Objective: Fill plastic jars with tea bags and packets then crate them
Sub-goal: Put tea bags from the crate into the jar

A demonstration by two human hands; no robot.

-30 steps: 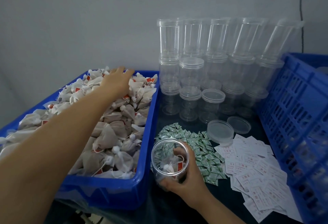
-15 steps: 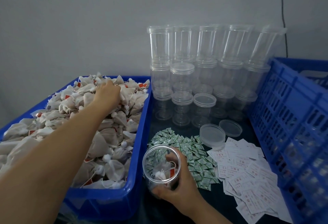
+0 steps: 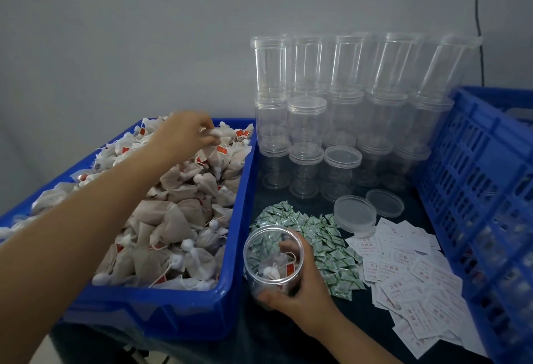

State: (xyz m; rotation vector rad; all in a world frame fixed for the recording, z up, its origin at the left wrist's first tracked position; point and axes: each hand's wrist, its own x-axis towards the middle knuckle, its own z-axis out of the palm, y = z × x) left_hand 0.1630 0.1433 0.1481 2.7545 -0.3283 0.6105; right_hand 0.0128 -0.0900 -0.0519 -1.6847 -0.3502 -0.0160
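A blue bin (image 3: 184,314) sits at the left of the dark desk (image 3: 288,343), heaped with tea bags (image 3: 178,219) of pale cloth with red tags. The left hand (image 3: 184,136) reaches over the far end of the heap, its fingers pinching the white knotted top of one bag (image 3: 215,133). Just right of the bin, the right hand (image 3: 302,291) wraps around an open clear jar (image 3: 274,260) that stands on the desk near the front edge; one tea bag, perhaps two, lies inside. Behind the jar spreads a pile of small green packets (image 3: 317,236), and beside that a scatter of white paper slips (image 3: 409,277) with red print. Two loose lids (image 3: 354,213) lie just behind the slips. Further back, stacks of empty jars (image 3: 346,110) stand against a plain grey wall (image 3: 144,32). A blue slatted crate (image 3: 484,190) fills the right edge, with a thin black cable (image 3: 478,17) running down the wall above it.
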